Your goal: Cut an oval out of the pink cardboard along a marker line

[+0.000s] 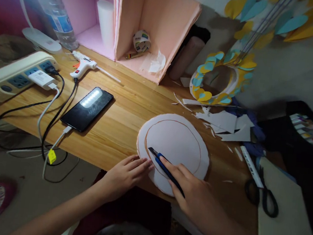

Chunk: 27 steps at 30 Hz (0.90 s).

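A round white board (180, 144) lies at the table's front edge, with a brown ring line marked inside its rim. My right hand (190, 189) is closed round a blue and black utility knife (167, 169). The knife's blade points to the upper left and is over the ring line; whether it touches the board I cannot tell. My left hand (129, 173) is closed on the board's near left rim, fingers close together beside the knife. Its thumb is hidden.
Left on the wooden table (126, 106) are a phone (88, 109), a hot glue gun (83, 65), cables and a power strip (17, 75). Paper scraps (223, 123), scissors (266, 198) and a decorated ring (197, 82) are at right. A peach box (156, 19) stands behind.
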Each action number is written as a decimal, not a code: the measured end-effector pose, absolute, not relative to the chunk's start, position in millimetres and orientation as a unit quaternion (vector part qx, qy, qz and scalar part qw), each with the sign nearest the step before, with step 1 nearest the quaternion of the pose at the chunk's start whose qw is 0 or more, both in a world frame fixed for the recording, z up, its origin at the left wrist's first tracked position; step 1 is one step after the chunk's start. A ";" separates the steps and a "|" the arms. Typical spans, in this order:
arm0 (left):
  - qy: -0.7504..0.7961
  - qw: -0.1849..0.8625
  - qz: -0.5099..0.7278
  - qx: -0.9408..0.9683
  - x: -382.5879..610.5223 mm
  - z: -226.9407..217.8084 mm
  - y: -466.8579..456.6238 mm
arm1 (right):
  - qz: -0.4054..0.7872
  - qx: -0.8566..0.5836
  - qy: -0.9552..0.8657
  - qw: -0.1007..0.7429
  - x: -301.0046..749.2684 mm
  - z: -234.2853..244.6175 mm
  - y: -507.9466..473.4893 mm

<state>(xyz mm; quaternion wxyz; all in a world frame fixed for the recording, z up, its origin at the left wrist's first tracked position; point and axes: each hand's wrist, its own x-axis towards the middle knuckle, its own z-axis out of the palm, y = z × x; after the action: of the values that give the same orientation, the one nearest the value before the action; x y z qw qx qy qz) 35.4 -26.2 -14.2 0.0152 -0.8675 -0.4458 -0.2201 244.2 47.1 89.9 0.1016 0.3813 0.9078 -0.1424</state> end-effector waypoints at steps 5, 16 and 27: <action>-0.452 -0.001 -0.226 -0.863 35.9 -14.1 -26.3 | -0.123 0.388 0.904 0.129 240.5 92.5 44.5; -0.447 0.003 -0.235 -0.863 35.6 -14.2 -29.4 | -0.063 0.384 0.902 0.186 231.2 92.4 42.3; -0.448 0.089 -0.252 -0.853 42.4 -14.5 -29.1 | -0.059 0.366 0.897 0.241 222.4 107.0 48.6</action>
<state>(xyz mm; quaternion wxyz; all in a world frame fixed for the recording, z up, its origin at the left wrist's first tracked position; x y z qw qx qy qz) 42.4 -29.1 -14.5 0.0888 -0.8532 -0.4481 -0.2516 222.4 48.6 107.0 0.2406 0.3660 0.8970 -0.0593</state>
